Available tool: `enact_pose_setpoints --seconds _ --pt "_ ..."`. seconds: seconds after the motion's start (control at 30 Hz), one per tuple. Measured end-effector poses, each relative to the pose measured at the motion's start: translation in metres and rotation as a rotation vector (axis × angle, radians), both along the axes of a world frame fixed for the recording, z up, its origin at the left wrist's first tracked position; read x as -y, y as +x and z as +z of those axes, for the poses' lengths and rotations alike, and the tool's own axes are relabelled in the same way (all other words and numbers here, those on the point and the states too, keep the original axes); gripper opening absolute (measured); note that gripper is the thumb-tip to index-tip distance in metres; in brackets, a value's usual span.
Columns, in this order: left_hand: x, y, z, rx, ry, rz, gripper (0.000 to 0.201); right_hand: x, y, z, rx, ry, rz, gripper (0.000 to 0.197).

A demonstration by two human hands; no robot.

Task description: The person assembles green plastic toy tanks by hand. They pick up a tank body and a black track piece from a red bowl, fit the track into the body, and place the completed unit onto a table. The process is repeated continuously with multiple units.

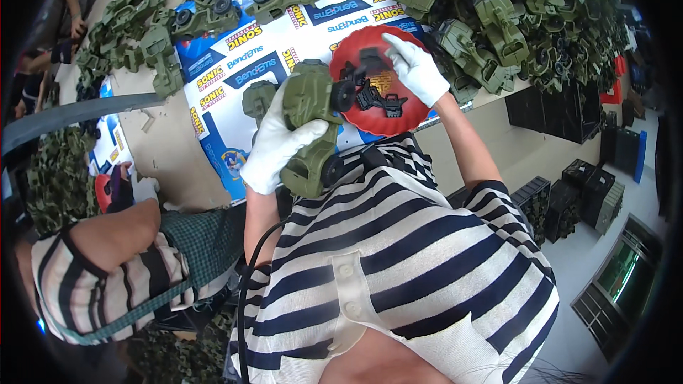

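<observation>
My left hand [276, 148], in a white glove, is wrapped round a dark green toy jeep [311, 96] with black wheels. The jeep is tilted in front of my chest, at the table's near edge. Another green toy vehicle [257, 101] shows partly behind that hand. Over the right side of a red scalloped plate [398, 119] is my right hand [418, 71], also gloved, its index finger stretched out and nothing visible in it. Several small black plastic parts [370, 97] lie in the plate, one of them blurred near my fingertips.
Green toy vehicles [484, 35] are heaped at the right and far side, with more [142, 35] at the left. Printed cardboard [270, 46] covers the table. A co-worker [114, 256] sits close on my left. Black crates [587, 188] stand on the floor at right.
</observation>
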State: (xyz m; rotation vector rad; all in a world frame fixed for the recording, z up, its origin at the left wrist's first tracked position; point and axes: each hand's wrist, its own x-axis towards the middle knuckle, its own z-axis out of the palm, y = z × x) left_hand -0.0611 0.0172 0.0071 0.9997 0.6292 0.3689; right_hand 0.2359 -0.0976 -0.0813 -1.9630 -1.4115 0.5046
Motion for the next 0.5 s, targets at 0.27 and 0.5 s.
enact_pose_setpoints --seconds 0.27,0.5 --pt "0.004 -0.005 -0.007 -0.114 0.052 0.082 0.082 -0.015 -0.007 -0.003 0.175 -0.124 -0.031 0.029" --pt "0.006 -0.042 0.0 -0.168 0.039 0.237 0.067 -0.066 -0.035 0.008 0.204 0.026 0.131 0.042"
